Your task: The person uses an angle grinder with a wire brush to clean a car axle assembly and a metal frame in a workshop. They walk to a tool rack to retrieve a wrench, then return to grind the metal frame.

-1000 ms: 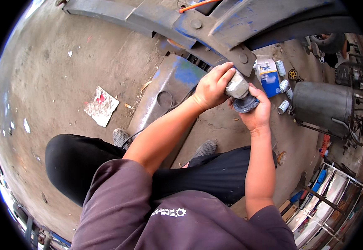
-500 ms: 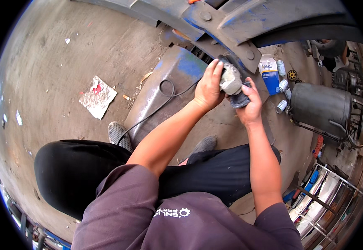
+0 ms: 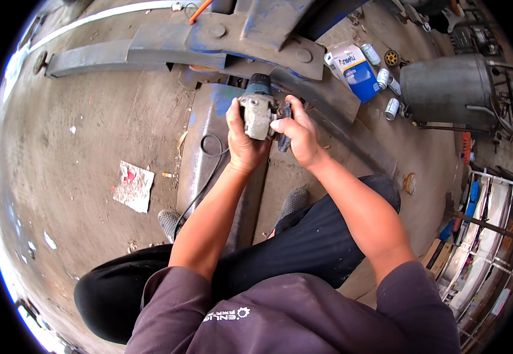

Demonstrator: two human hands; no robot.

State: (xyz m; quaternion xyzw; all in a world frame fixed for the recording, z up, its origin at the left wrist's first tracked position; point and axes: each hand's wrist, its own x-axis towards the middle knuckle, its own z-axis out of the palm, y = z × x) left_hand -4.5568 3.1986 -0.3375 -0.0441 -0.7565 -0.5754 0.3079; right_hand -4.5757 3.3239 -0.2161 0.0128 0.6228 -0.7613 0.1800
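An angle grinder (image 3: 258,108) with a grey gear head and dark teal body is held in front of me, above a blue-grey metal plate (image 3: 208,131) on the ground. My left hand (image 3: 243,141) wraps around the grinder's body from below. My right hand (image 3: 296,131) is at the grinder's right side, fingers on a dark part by the disc. The grinder's black cord (image 3: 207,171) loops down past my left forearm.
A long steel leaf-spring and bracket assembly (image 3: 168,50) lies across the top. A blue-and-white box (image 3: 355,71), several small cans (image 3: 384,76) and a grey drum (image 3: 445,88) stand at the right. A scrap of paper (image 3: 132,186) lies left on the concrete. A metal rack (image 3: 486,230) is at far right.
Both hands with the grinder have shifted left and closer to the blue-grey plate; the view has swung so the box and drum sit further right.
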